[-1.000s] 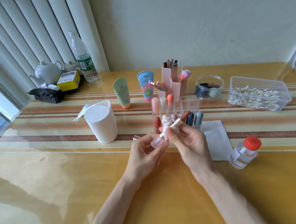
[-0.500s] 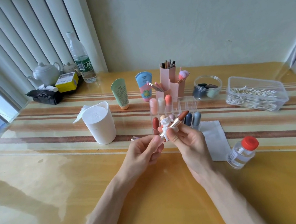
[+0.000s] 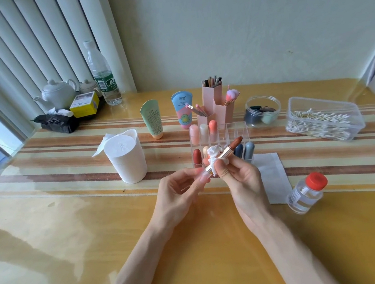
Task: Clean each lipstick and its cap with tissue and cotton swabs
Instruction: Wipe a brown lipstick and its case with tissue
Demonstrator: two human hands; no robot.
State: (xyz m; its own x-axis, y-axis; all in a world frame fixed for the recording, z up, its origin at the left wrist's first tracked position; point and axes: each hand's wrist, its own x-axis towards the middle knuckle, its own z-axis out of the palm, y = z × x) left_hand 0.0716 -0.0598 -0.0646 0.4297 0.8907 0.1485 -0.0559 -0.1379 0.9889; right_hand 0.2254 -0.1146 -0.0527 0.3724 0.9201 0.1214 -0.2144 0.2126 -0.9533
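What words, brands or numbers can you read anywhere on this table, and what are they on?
No text can be read for certain.
The water bottle has white characters on its green label: too blurred.
The blue-and-pink tube has characters near its top: too small.
The green tube has fine print: unreadable.
The yellow box has print: blurred.

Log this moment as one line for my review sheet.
step: wiping lipstick barrel | left hand: grips lipstick base | right hand: pinches tissue around barrel | state: lipstick twisted out, uncapped
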